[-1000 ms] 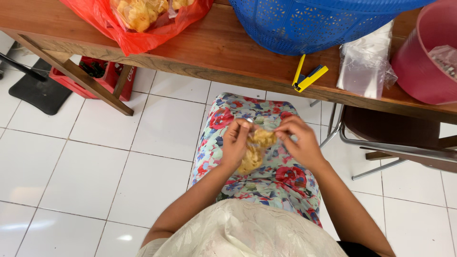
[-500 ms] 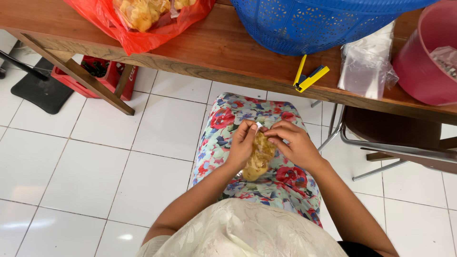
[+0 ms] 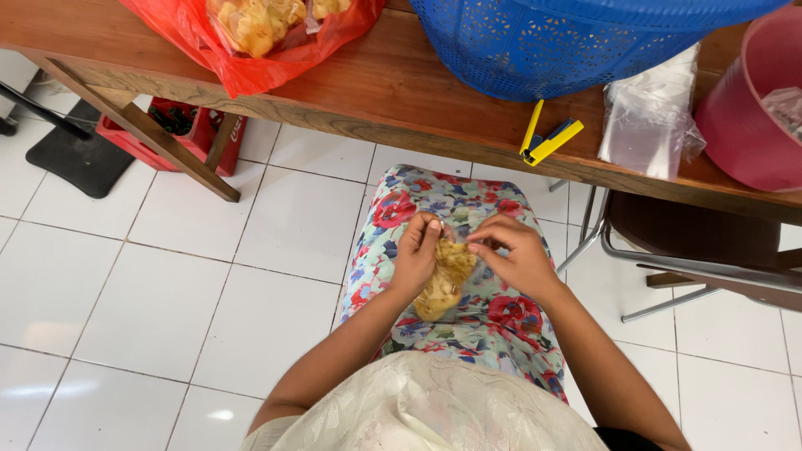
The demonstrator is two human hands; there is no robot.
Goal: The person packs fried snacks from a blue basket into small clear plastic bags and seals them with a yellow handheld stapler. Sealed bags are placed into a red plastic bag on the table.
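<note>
Small snack bag (image 3: 445,280) sits on the lap, between left hand (image 3: 415,259) and right hand (image 3: 515,256), both touching it. Wooden table (image 3: 376,92) ahead. On it, left to right: plastic bag of snacks (image 3: 259,33), basket (image 3: 568,33), stapler (image 3: 547,140) before basket, clear bags (image 3: 647,125), bucket (image 3: 752,108). Crate (image 3: 167,134) under table, left; chair (image 3: 693,250) right.
</note>
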